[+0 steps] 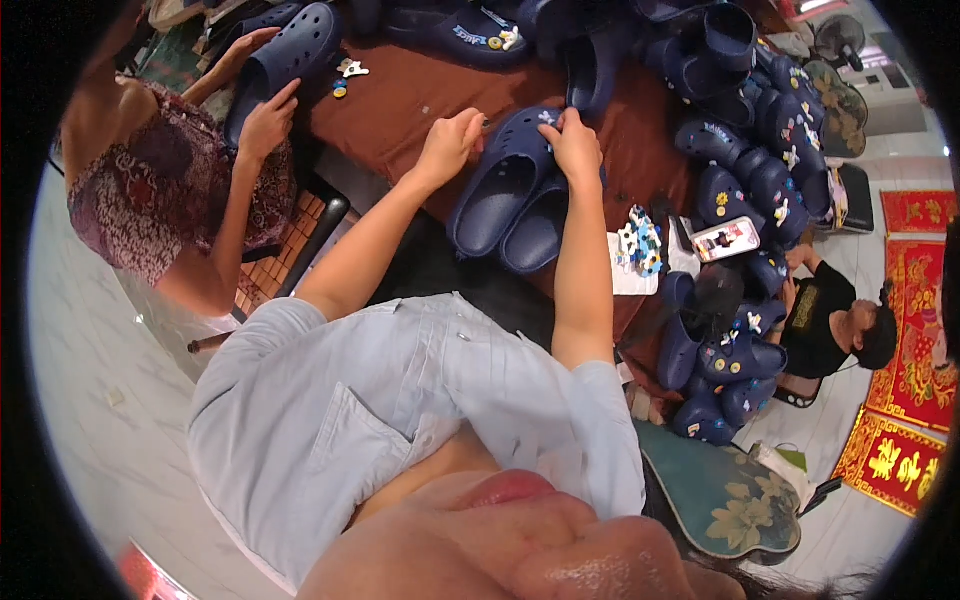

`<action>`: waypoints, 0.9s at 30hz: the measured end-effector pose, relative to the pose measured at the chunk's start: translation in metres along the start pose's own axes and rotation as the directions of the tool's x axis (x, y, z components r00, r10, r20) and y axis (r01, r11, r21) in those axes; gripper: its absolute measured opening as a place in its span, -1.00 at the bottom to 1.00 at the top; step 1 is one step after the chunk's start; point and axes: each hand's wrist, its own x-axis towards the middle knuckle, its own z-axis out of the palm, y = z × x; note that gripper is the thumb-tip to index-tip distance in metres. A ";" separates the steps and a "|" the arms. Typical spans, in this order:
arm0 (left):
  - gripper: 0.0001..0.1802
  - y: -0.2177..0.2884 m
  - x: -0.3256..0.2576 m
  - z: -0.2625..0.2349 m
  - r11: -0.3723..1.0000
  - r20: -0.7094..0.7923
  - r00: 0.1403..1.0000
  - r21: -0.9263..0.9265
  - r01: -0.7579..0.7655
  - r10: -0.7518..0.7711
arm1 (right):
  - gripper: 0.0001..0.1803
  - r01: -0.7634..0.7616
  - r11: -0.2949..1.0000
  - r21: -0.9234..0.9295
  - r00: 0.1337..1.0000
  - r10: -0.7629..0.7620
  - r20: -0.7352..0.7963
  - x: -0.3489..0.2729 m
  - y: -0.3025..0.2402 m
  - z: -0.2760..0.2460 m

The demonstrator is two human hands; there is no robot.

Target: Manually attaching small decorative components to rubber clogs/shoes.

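In front of me on the brown cloth lies a pair of navy clogs, the left clog [484, 205] partly over the right clog [535, 235], heels toward me. My right hand [575, 150] is closed on the toe end of the left clog. A small white charm [546, 117] shows on the clog beside its fingertips. Just left of the clog's toe, my left hand [450, 147] is closed in a pinch. Something tiny and dark shows at its fingertips, too small to name.
At left, a co-worker's hands [268, 122] hold another navy clog [290, 62], near loose charms [350, 69]. Right of my forearm are a charm pile [640, 243], a phone [727, 240] and several decorated clogs [740, 350]. Another person [828, 320] sits beyond. A cushioned chair [725, 495] stands lower right.
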 end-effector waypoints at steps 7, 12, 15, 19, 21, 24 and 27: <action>-0.83 0.038 0.004 0.045 0.924 -0.060 0.925 0.105 -0.367 0.374 | -0.79 0.069 0.934 0.351 0.996 -0.084 0.028 0.003 0.030 0.008; -0.92 0.030 0.002 0.063 0.863 -0.076 0.886 0.279 -0.422 0.457 | -0.81 0.199 0.965 0.173 0.980 -0.193 -0.053 0.007 0.027 0.013; -0.92 0.032 0.003 0.065 0.837 -0.100 0.861 0.316 -0.447 0.498 | -0.82 0.248 0.960 0.131 0.966 -0.234 -0.110 0.011 0.033 0.010; -0.91 0.026 0.002 0.064 0.878 -0.155 0.876 0.237 -0.416 0.457 | -0.82 0.077 0.922 0.380 0.996 -0.050 -0.079 -0.016 0.019 -0.003; -0.88 0.028 0.004 0.061 0.971 -0.098 0.969 0.103 -0.218 0.228 | -0.82 0.076 0.832 0.549 0.996 -0.033 -0.087 -0.032 0.010 -0.010; -0.84 0.050 0.008 0.057 0.953 -0.102 0.950 0.091 -0.288 0.296 | -0.80 0.060 0.527 0.848 0.998 -0.029 -0.053 -0.054 0.001 -0.003; -0.82 0.073 0.007 0.059 0.928 -0.090 0.926 0.092 -0.360 0.368 | -0.79 0.056 0.422 0.905 0.997 0.024 -0.072 -0.074 -0.010 -0.016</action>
